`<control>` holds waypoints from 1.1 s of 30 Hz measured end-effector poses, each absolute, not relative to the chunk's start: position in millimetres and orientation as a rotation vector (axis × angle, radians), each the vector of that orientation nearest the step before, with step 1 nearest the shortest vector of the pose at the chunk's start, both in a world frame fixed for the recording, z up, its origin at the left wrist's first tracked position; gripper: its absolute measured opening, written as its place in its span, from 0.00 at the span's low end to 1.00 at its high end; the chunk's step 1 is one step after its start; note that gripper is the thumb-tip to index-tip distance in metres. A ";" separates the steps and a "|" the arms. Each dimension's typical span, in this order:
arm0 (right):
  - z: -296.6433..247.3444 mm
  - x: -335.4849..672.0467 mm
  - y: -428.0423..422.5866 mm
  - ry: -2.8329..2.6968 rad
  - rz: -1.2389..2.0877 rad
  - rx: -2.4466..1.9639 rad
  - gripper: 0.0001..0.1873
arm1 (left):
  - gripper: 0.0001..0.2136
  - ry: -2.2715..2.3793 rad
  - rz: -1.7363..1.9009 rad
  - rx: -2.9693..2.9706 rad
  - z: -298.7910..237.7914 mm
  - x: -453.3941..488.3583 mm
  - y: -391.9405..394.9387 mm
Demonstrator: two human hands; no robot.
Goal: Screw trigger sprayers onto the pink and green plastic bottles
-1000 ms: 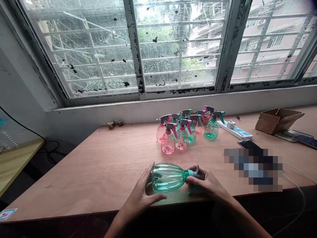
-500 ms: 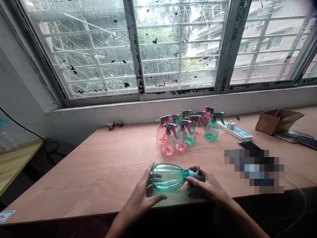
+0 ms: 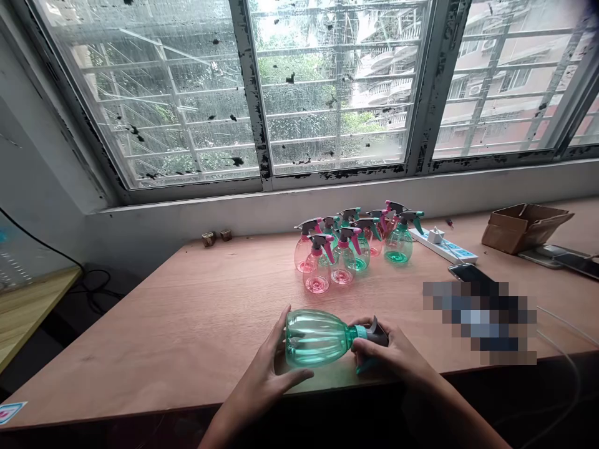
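Observation:
A clear green spray bottle (image 3: 317, 338) lies on its side near the front edge of the wooden table (image 3: 187, 318). My left hand (image 3: 264, 374) cups its rounded bottom, fingers wrapped round the body. My right hand (image 3: 393, 355) is closed on the grey spray head (image 3: 377, 333) at the bottle's neck. Farther back stands a cluster of several pink and green spray bottles (image 3: 350, 246), all upright with their trigger heads on.
A white power strip (image 3: 444, 246) lies right of the cluster, with a phone (image 3: 465, 272) in front of it. A cardboard box (image 3: 526, 226) and more phones sit at the far right. Two small brown blocks (image 3: 216, 236) rest by the wall under the window.
The lying green bottle has shifted very slightly between my hands. Both hands keep their hold on it.

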State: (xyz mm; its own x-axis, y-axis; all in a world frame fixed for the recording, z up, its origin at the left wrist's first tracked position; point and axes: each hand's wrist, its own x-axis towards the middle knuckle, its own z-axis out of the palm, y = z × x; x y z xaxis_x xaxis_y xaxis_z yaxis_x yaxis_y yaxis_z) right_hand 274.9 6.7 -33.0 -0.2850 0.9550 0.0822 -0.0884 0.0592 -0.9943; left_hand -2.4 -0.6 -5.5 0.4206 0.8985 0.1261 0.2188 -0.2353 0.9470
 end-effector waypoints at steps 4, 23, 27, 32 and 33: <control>-31.5 275.5 5.2 -1.399 1.396 -0.947 0.22 | 0.46 0.979 0.896 1.746 -5.3 -1.4 -4.0; -28.0 275.9 2.4 -1.415 1.397 -0.935 0.20 | 0.50 0.952 0.895 1.674 -4.7 -0.4 -1.4; -25.9 275.7 1.1 -1.387 1.441 -0.924 0.20 | 0.47 0.969 0.872 1.659 -3.8 -1.8 -2.0; -28.0 275.3 2.6 -1.358 1.433 -0.906 0.20 | 0.48 1.000 0.855 1.731 -1.1 -0.8 -4.3; -28.9 275.3 3.0 -1.362 1.429 -0.907 0.20 | 0.48 0.999 0.864 1.750 -0.3 0.0 -5.2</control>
